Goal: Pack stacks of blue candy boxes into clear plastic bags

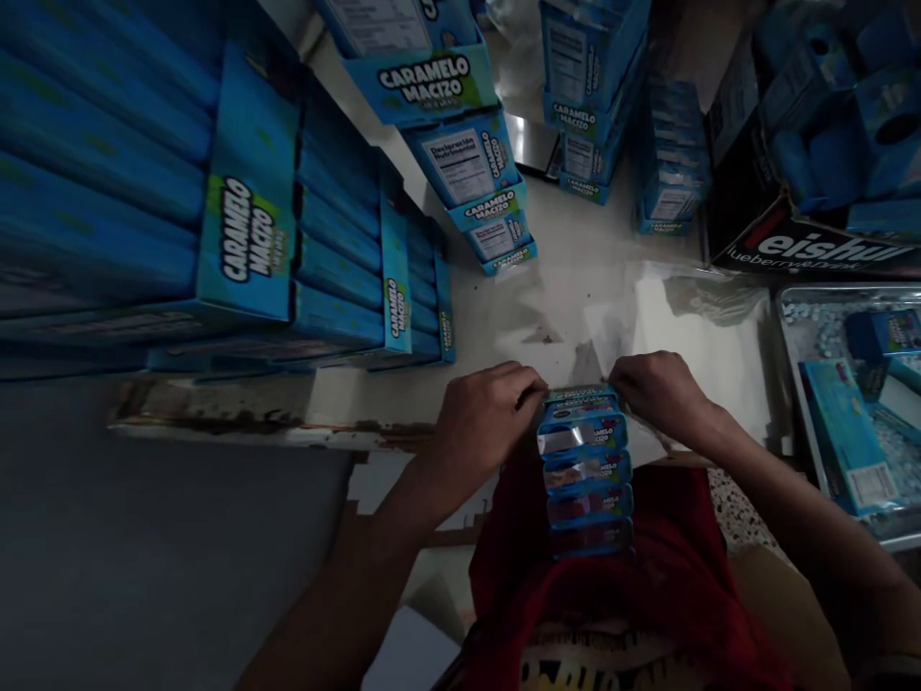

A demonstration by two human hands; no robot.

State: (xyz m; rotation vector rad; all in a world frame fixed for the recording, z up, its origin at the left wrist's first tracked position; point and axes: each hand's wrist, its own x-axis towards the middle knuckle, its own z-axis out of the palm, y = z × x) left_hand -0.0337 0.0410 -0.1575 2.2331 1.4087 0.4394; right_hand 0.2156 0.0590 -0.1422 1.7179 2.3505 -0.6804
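Note:
In the head view, a row of small blue candy boxes (pixel 586 470) lettered "Caramelo Macizo" lies in front of my red clothing, by the table's near edge. Glossy reflections run across their faces. At the far left corner of this pack, my left hand (pixel 490 408) is closed, thumb and fingers pinched together. My right hand (pixel 660 392) pinches at the opposite corner in the same way. Whether the fingertips grip the card or a clear film around it is hard to tell. Beside my right hand, clear plastic sheets (pixel 709 336) lie on the table.
Large stacked blue cartons (pixel 251 230) fill the left side. Towers of display boxes (pixel 460 173) stand at the back. To the right are a black carton (pixel 813 235) of blue packaging and a metal tray (pixel 798 384) with candies and boxes. The table's near edge (pixel 288 437) looks worn.

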